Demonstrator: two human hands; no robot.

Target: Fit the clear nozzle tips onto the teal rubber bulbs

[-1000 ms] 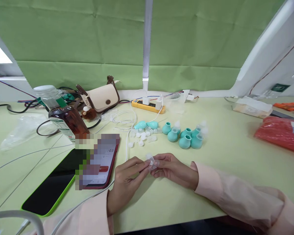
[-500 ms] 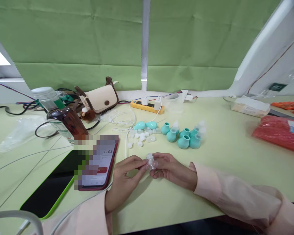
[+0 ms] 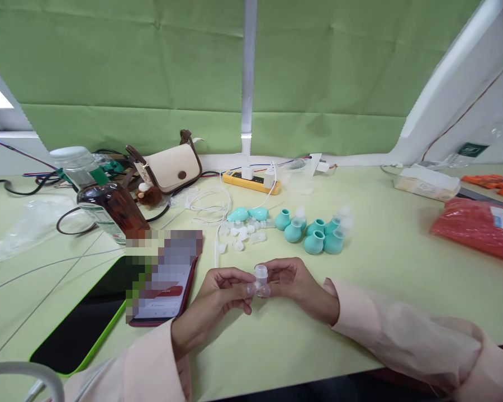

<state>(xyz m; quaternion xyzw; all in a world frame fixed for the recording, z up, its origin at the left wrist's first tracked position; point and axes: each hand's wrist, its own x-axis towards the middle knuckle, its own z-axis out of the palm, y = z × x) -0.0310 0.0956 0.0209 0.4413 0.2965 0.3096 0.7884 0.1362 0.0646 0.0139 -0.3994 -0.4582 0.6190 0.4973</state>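
Note:
Above the near part of the table, a small translucent plastic piece with a round rim stands upright between my fingertips. My left hand pinches it from the left with thumb and fingers. From the other side, the thumb and fingertips of my right hand press on it too. Just beyond lie several small translucent plastic pieces in a loose group. Two teal bulbs lie behind them. To the right, several teal rubber bulbs stand with their necks up, a few with clear pieces in or beside them.
At my left are a green-edged phone, a red-cased phone and a leaning brown bottle. Farther back are a cream bag, white cables and a yellow power strip. A red package lies far right.
The plastic piece has turned more upright, with its round rim now showing on top. My left hand's fingers have shifted on it, and both thumbs now press on its lower part.

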